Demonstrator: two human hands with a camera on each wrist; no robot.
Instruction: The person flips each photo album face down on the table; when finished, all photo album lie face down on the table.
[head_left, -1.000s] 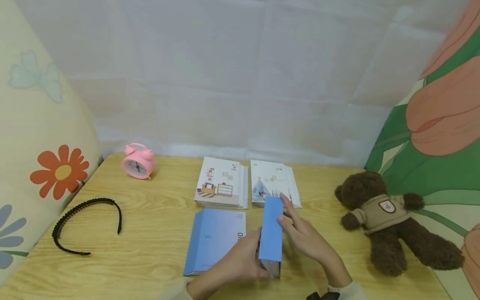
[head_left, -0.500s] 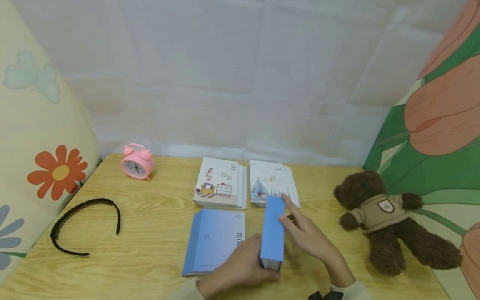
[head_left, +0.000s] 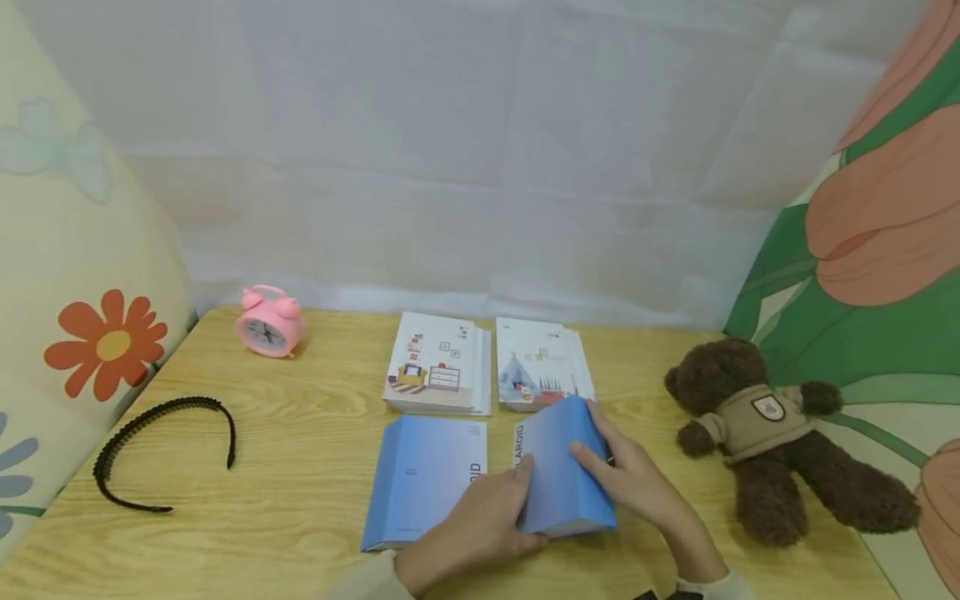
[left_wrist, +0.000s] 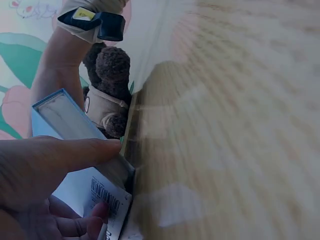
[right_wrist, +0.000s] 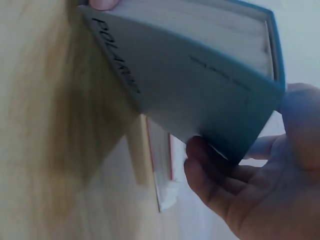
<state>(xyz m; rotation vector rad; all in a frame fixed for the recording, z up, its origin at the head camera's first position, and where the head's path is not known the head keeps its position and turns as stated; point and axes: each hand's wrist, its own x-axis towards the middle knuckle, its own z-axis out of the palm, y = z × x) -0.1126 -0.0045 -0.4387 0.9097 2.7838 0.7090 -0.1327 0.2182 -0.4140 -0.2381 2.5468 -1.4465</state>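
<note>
Blue book (head_left: 555,487), held tilted: thick, dark-lettered, pale-paged.

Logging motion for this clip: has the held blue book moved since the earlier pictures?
Yes: in the head view, the held book has tilted, its spine swinging right, away from the flat blue book, its cover coming into view.

The right hand (right_wrist: 280,185) holds a blue-edged book (right_wrist: 170,85) by one end, its fingers curled at the corner of the grayish cover. Dark letters beginning "POLAR" run along the cover's far edge, and the pale page block (right_wrist: 210,30) shows above. At the top, a fingertip of the left hand (right_wrist: 104,4) touches the book. Beyond, partly hidden, pale flat items (right_wrist: 161,160) with reddish edges lie on the shadowed wooden tabletop (right_wrist: 45,175).
</note>
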